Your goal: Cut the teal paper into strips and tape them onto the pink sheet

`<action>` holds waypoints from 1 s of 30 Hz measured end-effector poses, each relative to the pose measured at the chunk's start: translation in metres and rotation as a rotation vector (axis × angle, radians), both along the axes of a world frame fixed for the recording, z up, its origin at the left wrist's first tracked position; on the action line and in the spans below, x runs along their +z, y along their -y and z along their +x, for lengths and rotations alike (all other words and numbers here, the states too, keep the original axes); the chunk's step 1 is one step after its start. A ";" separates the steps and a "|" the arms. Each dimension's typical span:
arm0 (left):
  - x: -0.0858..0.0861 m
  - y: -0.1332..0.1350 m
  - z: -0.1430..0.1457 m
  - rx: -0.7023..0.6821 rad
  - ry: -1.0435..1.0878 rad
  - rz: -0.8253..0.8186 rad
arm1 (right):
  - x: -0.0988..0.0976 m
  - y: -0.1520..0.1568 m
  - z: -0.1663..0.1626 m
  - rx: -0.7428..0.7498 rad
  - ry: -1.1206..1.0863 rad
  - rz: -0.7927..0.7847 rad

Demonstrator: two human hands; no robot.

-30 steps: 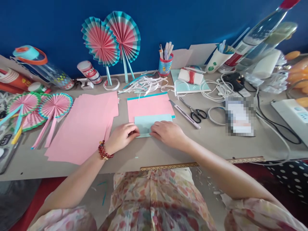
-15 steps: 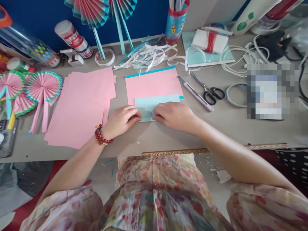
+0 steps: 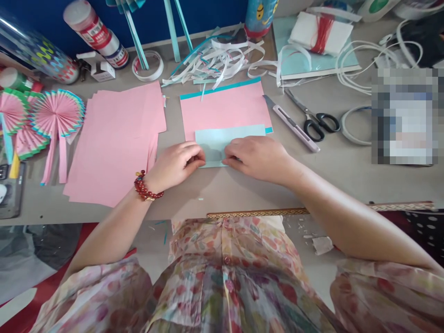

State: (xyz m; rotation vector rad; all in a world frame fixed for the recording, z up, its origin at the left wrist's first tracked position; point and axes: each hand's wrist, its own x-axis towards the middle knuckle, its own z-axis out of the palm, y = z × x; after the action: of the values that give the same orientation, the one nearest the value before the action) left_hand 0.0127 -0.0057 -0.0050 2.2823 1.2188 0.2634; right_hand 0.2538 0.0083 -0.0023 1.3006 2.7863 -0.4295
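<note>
A pale blue strip of paper (image 3: 217, 141) lies in front of me, overlapping the near edge of a pink sheet (image 3: 222, 106) with blue edging. My left hand (image 3: 180, 162), with a red bead bracelet (image 3: 145, 187) at the wrist, pinches the strip's near left edge. The fingers of my right hand (image 3: 258, 157) are bent and closed on the same near edge, around its middle, and cover part of its right half. Just right of the pink sheet lie a craft knife (image 3: 293, 127) and black-handled scissors (image 3: 312, 118).
A stack of pink paper (image 3: 114, 143) spreads on the left, beside folded paper fans (image 3: 57, 113). Behind are a tape roll (image 3: 148, 67), a heap of paper strips (image 3: 222, 58) and a glue bottle (image 3: 97, 34). A patterned ruler-like strip (image 3: 256, 212) runs along the table's front edge.
The camera view has shifted, moving the things at the back upward in the picture. Both hands stay on the near edge of the pale blue paper, with only slight finger movement.
</note>
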 end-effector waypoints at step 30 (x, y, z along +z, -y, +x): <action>0.001 0.002 0.000 -0.062 0.008 0.061 | 0.014 0.000 0.004 -0.065 0.031 -0.110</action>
State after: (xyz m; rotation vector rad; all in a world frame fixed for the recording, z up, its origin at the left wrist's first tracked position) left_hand 0.0124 -0.0073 -0.0036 2.3646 1.1481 0.2899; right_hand 0.2582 0.0086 0.0120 1.3648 2.6604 -0.5521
